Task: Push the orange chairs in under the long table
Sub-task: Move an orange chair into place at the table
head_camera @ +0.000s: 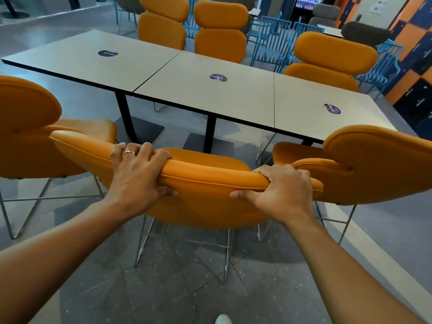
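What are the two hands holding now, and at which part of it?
Both hands hold the middle orange chair by the top edge of its backrest: the left hand near the left end, the right hand near the right end.

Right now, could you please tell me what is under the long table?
Under the long table two black posts stand on flat black plates on the grey floor. The middle chair hides some floor; the right chair covers most of a third post.
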